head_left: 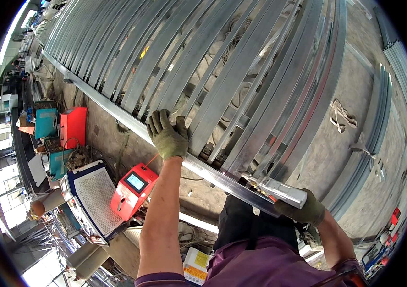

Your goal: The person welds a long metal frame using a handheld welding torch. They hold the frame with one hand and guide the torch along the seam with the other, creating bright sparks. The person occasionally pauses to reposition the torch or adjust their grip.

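A large frame of grey metal bars (232, 91) stretches out in front of me, its bars meeting a long near rail (213, 176). My left hand (169, 136), in an olive work glove, lies flat on the rail and bar ends, fingers stretched out. At the frame's near right corner my right hand (311, 210), gloved alike, is closed around a silver-grey, boxy welding gun (285, 192). The gun's narrow tip points left, close to the bar ends at the rail. Part of the right hand's grip is hidden beneath the gun.
Left of me stand a red machine with a small screen (134, 191), a white perforated-top cabinet (96, 198) and another red box (73, 126). Bundled metal tubes (373, 138) lie on the floor at right, near a bunch of pale straps (341, 116). Cables run beneath the frame.
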Demonstrator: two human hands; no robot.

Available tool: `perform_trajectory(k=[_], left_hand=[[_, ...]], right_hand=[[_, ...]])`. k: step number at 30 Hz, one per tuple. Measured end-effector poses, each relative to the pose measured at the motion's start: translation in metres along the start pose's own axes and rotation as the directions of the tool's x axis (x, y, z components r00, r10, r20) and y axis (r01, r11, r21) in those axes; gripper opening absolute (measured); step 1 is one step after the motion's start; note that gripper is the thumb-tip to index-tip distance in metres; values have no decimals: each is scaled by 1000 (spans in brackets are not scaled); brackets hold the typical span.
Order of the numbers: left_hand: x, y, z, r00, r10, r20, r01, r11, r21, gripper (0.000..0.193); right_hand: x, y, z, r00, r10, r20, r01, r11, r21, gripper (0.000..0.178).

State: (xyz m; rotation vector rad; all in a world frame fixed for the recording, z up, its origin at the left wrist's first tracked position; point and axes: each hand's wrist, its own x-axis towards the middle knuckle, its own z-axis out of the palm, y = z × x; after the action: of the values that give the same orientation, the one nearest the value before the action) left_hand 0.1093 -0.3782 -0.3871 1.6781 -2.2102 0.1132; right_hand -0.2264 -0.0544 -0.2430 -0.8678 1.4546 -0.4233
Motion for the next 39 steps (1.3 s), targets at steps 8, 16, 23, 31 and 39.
perform_trajectory(k=[8, 16, 23, 31, 39], left_hand=[[0, -4, -5, 989, 22, 144, -22, 1000, 0, 80], [73, 80, -32, 674, 349, 651, -413, 909, -59, 131], [82, 100, -10, 473, 453, 756, -562, 816, -137, 137], [76, 95, -4, 510, 479, 714, -535, 827, -172, 141], [81, 89, -1, 757, 632, 168, -213, 480, -851, 69]], right_hand=[[-10, -7, 16, 962, -214, -170, 209, 977, -47, 39], [-10, -15, 30, 984, -50, -168, 65, 994, 85, 40], [8, -4, 43, 973, -132, -191, 154, 982, 107, 48], [23, -26, 36, 995, -21, -102, 40, 981, 187, 52], [7, -21, 29, 992, 24, -125, 1, 980, 200, 47]])
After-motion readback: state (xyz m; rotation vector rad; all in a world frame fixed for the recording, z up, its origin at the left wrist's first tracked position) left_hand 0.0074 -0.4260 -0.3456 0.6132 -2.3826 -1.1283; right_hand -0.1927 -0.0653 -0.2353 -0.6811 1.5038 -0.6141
